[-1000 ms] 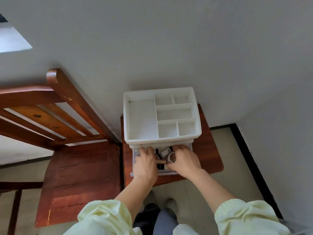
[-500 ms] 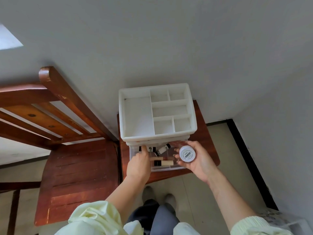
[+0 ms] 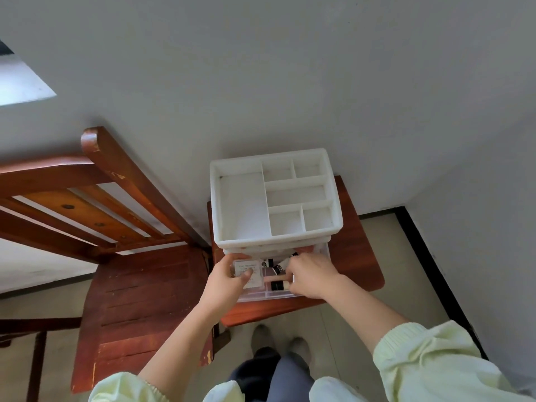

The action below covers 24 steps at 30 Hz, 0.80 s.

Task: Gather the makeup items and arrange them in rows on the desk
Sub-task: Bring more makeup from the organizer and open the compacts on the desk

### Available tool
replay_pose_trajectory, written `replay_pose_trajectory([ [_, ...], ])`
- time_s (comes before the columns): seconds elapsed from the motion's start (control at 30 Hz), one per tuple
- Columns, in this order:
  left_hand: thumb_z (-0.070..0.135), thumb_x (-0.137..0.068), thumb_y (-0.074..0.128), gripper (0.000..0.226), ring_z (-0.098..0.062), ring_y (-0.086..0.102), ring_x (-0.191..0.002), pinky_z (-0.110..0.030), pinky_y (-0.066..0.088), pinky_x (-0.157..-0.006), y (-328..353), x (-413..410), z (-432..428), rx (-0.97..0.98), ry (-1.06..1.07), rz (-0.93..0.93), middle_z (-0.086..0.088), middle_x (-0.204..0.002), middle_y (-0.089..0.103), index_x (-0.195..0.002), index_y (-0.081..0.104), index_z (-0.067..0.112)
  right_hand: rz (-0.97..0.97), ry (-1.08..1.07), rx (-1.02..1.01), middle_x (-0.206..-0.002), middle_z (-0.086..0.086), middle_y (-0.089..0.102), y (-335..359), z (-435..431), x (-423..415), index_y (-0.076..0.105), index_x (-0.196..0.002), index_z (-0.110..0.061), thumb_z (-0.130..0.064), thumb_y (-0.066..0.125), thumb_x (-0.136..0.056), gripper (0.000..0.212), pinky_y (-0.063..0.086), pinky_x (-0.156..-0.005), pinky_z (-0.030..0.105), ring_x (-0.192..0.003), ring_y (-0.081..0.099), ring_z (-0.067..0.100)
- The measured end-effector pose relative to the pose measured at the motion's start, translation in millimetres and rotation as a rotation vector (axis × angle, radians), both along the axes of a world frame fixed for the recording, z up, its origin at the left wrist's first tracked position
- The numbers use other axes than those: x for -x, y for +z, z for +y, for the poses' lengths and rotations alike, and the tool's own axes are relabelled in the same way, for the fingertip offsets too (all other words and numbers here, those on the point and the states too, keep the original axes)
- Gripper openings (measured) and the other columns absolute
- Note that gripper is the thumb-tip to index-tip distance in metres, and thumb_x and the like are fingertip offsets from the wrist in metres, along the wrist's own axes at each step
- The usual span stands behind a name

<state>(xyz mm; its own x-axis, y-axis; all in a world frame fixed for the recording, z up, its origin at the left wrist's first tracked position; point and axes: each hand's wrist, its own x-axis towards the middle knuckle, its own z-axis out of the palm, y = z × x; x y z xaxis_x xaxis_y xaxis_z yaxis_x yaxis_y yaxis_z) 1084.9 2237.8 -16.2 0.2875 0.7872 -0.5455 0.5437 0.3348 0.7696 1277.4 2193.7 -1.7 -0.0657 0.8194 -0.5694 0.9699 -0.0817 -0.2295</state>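
The left hand is seen pinching a small clear box with a white printed label. The thumb is laid across the top of the box and the fingers are curled beneath it. The right hand is turned palm down inside an open drawer, its fingers bent over the contents. Whether anything is gripped by it cannot be told.

A plain grey wall is shown across the upper half of the view. A red-brown wooden chair with a slatted back is placed at the left, against the wall. A small red-brown desk is set just beside the chair. A white organiser is carried on the desk, and its top tray is divided into several compartments. A clear drawer is pulled out from the base of the organiser, towards the person, and the box is held over its left end.

Two tubes are seen in the drawer between the hands. A black-capped tube is laid near the back, and a beige tube with a black band is laid nearer the front, touching the right hand. Pale yellow sleeves are pushed up both forearms.
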Motion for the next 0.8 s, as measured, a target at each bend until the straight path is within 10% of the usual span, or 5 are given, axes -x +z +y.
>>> replay_pose_trajectory([
  [0.17,0.002,-0.089,0.063,0.034,-0.027,0.066,-0.106,-0.041,0.058,-0.077,6,1,2,0.474,0.257,-0.402,-0.012,-0.12,0.063,-0.12,0.061,0.014,-0.15,0.241,-0.026,-0.097,0.01,0.067,0,12,13,0.066,-0.1,-0.008,-0.004,0.057,-0.086,0.017,0.04,-0.064,0.032,-0.09,0.064,0.028],
  [0.3,0.033,-0.092,0.061,0.026,-0.029,0.062,-0.107,-0.042,0.057,-0.078,4,-4,3,0.54,0.308,-0.314,-0.007,-0.119,0.063,-0.111,0.066,0.015,-0.219,0.287,-0.034,-0.103,0.008,0.066,-4,13,13,0.063,-0.106,-0.008,-0.004,0.055,-0.089,0.019,0.04,-0.068,0.032,-0.095,0.063,0.026],
  [0.47,0.025,-0.093,0.053,0.023,-0.014,0.053,-0.061,-0.025,0.042,-0.06,-3,-17,1,0.005,-0.117,0.241,0.002,-0.064,0.057,-0.076,0.06,0.012,-0.221,0.254,-0.033,-0.106,0.009,0.067,-15,8,7,0.062,-0.11,-0.01,-0.007,0.056,-0.088,0.023,0.044,-0.072,0.032,-0.098,0.063,0.028],
  [0.8,0.025,-0.089,0.062,0.016,-0.016,0.058,-0.078,-0.025,0.047,-0.063,-22,-54,7,-0.333,-0.71,0.681,0.006,-0.09,0.06,-0.102,0.058,0.019,-0.139,0.134,-0.134,-0.098,0.006,0.068,10,-8,-16,0.06,-0.106,-0.014,-0.012,0.053,-0.087,0.021,0.035,-0.063,0.031,-0.091,0.064,0.027],
])
